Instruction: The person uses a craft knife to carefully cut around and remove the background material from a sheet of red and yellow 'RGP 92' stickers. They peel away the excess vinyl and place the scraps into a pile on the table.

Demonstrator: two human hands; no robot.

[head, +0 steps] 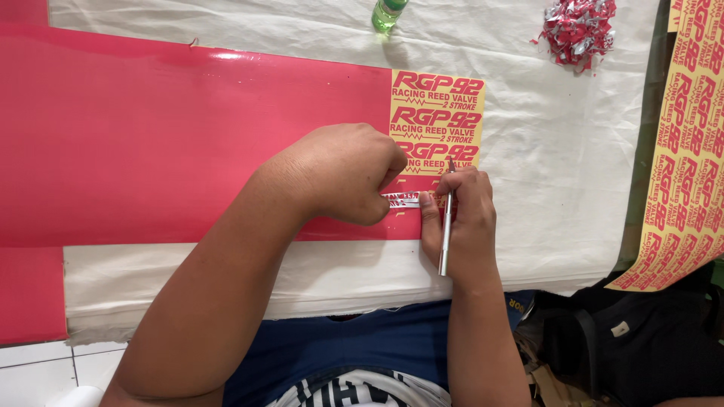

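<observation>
Red sticker sheet (151,143) lies flat across the white cloth (566,151) on the work surface, right in front of me. From what I can see, three rows of lettering at its right end stand bare on yellow backing (437,113), so the spare red film there looks already pulled off. A fourth row, just under my hands, seems partly done. The long stretch of sheet to the left is glossy, plain red with nothing showing yet, so I judge most of the work is left.

My left hand (347,173) is curled tight, fingertips pinching a thin silvery-red strip (400,200) lifting off the sheet. My right hand (464,218) is closed around a slim metal craft knife (446,226), tip down at the row's edge.

A crumpled heap of peeled scraps (577,26) sits well apart at top right, a green bottle (388,13) near the top edge, and another finished yellow sheet (682,151) hangs at right.
</observation>
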